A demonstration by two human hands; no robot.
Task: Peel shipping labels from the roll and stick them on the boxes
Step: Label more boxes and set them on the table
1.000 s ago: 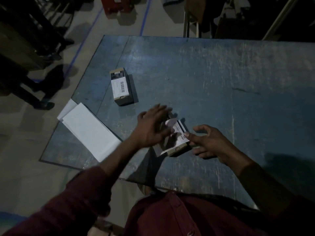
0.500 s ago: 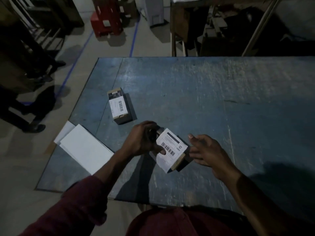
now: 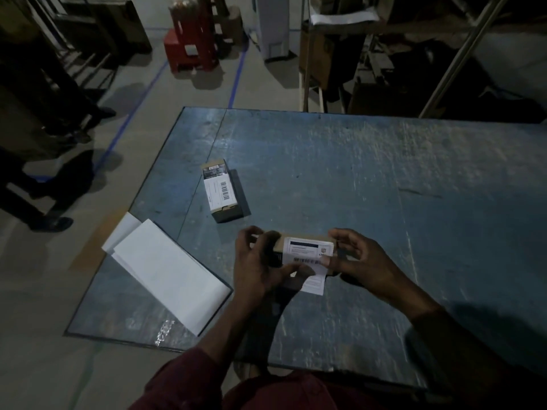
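A small cardboard box (image 3: pixel 299 238) is lifted off the blue table (image 3: pixel 370 179), held between both hands. My left hand (image 3: pixel 260 264) grips its left end, thumb pressed on the white shipping label (image 3: pixel 307 255) that covers its top and hangs over the near side. My right hand (image 3: pixel 361 261) grips the right end, its thumb also on the label. A second box (image 3: pixel 223 192) with a label stuck on top lies on the table further back and left.
White backing sheets (image 3: pixel 165 270) lie at the table's left front corner, partly over the edge. A crumpled clear strip (image 3: pixel 164 332) sits near the front edge. A person's legs and shoes (image 3: pixel 44 202) stand on the floor at left. Red stools (image 3: pixel 189 45) and shelving stand beyond the table.
The box was turned from a diagonal lie on the table to level and lifted. My right hand closed onto its right end; the camera tilted up.
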